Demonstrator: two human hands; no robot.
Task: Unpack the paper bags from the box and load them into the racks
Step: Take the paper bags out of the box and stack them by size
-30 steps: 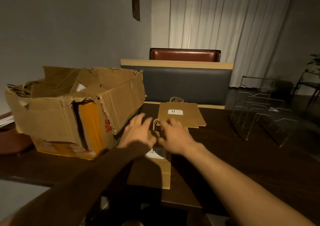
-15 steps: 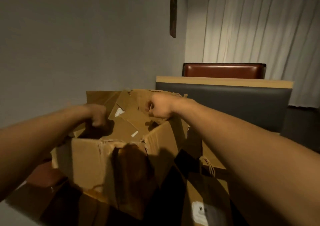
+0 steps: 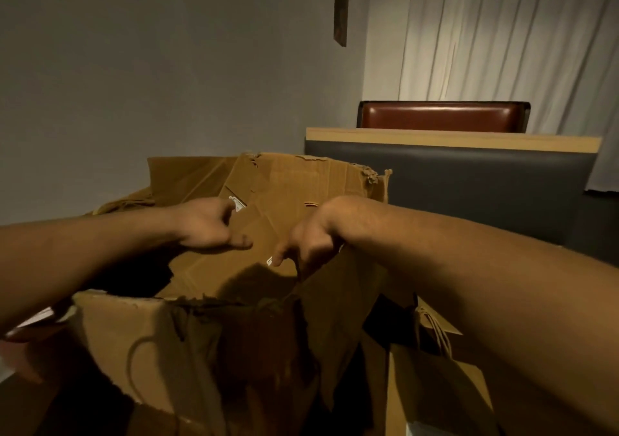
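Hands, two of them, are reaching into one torn cardboard box (image 3: 207,345) that is filling the lower left and centre of the frame. One paper bag (image 3: 435,382) is lying outside it at the lower right, a second bag's edge (image 3: 438,321) just behind it (any further count is lost in shadow).

The left hand (image 3: 209,226), at centre left, is curling over the top of a brown bag inside the box (image 3: 234,261), thumb below and fingers folded above, apparently pinching it. The right hand (image 3: 310,244), at centre, is bending down at the wrist with fingers wrapped round the upper edge of the box's right wall, index finger pointing down.

The box is looking battered: ragged rims, a ripped front corner, flaps standing open at the back. The bag outside is flat, tan, with twisted cord handles (image 3: 438,335) and a white label partly showing at the bottom edge.

Compared with half a second ago, both hands are sitting lower and nearer the camera, the right one having shifted from the back flap to the right wall. A second ago they were pressing on a bag on the table, with clear racks visible at the right; those are now out of frame.

Behind, a dark bench back (image 3: 469,181) and one red-brown chair (image 3: 442,116) are occupying the upper right.
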